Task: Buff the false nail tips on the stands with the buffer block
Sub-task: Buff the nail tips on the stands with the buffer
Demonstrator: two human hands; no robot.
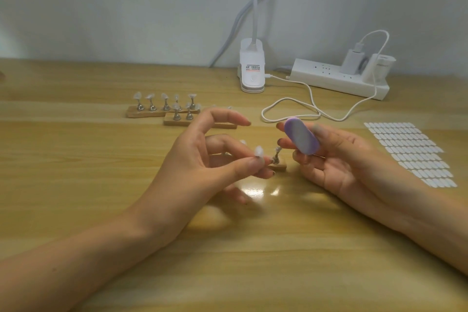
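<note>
My right hand (336, 157) grips a purple oval buffer block (301, 137) between thumb and fingers, held above the table. My left hand (202, 157) pinches a small stand with a clear false nail tip (258, 152) on top, between thumb and fingertips. Just right of it, another nail tip stand (276, 156) sits on a wooden base (278, 166), mostly hidden by my fingers. Two more wooden bases (144, 113) with several nail tips on metal stands (166, 102) lie farther back on the left; one is partly behind my left hand.
A white clip lamp (252, 71) stands at the back centre, its cable (304, 106) looping over the wooden table (76, 172). A white power strip (339, 78) with a charger is at back right. A sheet of adhesive tabs (410, 152) lies right.
</note>
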